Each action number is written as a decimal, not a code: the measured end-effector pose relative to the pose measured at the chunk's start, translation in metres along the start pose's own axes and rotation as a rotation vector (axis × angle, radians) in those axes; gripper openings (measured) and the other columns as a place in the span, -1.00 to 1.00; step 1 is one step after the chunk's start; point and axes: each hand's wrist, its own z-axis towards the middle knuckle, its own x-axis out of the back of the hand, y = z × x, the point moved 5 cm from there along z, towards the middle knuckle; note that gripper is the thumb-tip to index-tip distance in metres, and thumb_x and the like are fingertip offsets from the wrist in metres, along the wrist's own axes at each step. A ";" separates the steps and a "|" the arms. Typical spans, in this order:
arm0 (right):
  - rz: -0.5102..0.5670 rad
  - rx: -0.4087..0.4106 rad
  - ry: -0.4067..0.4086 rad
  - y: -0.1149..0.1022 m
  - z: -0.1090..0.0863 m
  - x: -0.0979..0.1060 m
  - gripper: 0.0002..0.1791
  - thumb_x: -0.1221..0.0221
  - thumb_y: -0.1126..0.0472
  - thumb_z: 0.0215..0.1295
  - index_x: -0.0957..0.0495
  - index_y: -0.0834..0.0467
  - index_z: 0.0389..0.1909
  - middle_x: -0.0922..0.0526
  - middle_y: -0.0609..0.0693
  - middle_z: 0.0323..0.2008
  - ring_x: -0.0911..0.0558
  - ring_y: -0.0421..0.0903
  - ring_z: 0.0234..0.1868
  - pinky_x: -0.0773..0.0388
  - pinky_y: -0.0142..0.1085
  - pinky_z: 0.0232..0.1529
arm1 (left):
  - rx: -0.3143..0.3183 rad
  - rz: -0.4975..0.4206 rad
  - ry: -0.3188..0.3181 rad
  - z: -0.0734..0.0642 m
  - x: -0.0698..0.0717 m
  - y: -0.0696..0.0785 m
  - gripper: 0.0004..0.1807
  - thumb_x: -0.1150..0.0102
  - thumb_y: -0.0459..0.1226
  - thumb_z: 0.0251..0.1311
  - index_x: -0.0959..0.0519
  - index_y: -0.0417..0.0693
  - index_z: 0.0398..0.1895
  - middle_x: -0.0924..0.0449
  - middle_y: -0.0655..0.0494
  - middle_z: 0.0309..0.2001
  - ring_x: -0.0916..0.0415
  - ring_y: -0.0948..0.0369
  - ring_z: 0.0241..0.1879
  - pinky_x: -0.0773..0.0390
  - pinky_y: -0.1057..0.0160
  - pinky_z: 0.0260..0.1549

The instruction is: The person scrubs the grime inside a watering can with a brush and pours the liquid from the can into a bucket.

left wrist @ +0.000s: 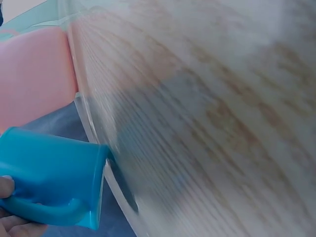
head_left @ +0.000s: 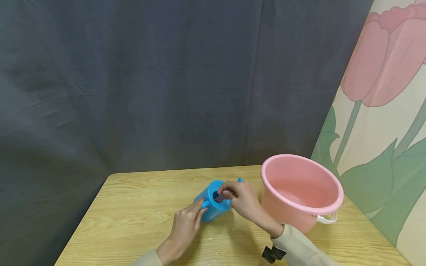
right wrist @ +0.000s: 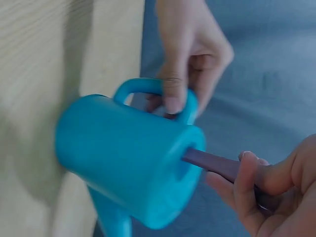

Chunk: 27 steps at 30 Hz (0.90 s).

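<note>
A blue watering can (head_left: pixel 217 214) stands tilted low over the table, its round top opening turned towards me. My left hand (head_left: pixel 184 223) grips its loop handle (right wrist: pixel 136 86), with the thumb on top in the right wrist view. From the right, my right hand (head_left: pixel 245 201) holds a flat, dark purple handle (right wrist: pixel 217 165) between thumb and fingers. The far end of that handle goes into the can's opening, so the tool's head is hidden inside. The can's spout (right wrist: pixel 112 215) points away from my left hand.
To the right of my hands stands a pink bucket (head_left: pixel 277 208) with a white carrying handle (head_left: pixel 327 220). Small wet drops (head_left: pixel 210 238) lie on the wooden table (head_left: pixel 133 218). A dark curtain (head_left: pixel 183 92) hangs behind, and a tulip-patterned wall (head_left: pixel 376 155) borders the right side.
</note>
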 end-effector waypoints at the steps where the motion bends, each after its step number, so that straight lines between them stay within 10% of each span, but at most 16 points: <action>1: -0.017 0.004 0.005 0.001 0.000 -0.002 -0.74 -0.18 0.53 0.24 -0.69 0.11 -0.38 -0.69 -0.09 -0.48 -0.37 -0.35 -0.63 -0.41 -0.39 -0.53 | -0.006 0.006 0.000 0.000 0.000 0.001 -0.72 -0.43 -0.41 0.05 -0.65 -0.24 -0.14 -0.73 -0.10 -0.21 -0.72 0.06 -0.27 -0.68 0.16 -0.46; 27: -0.089 0.044 0.012 0.001 0.000 -0.003 -0.72 -0.20 0.56 0.20 -0.72 0.12 -0.36 -0.60 -0.12 -0.61 -0.21 -0.38 -0.69 -0.28 -0.43 -0.59 | 0.005 -0.014 -0.017 0.002 0.001 0.000 -0.76 -0.43 -0.41 0.06 -0.65 -0.19 -0.18 -0.73 -0.06 -0.23 -0.72 0.11 -0.28 -0.68 0.18 -0.46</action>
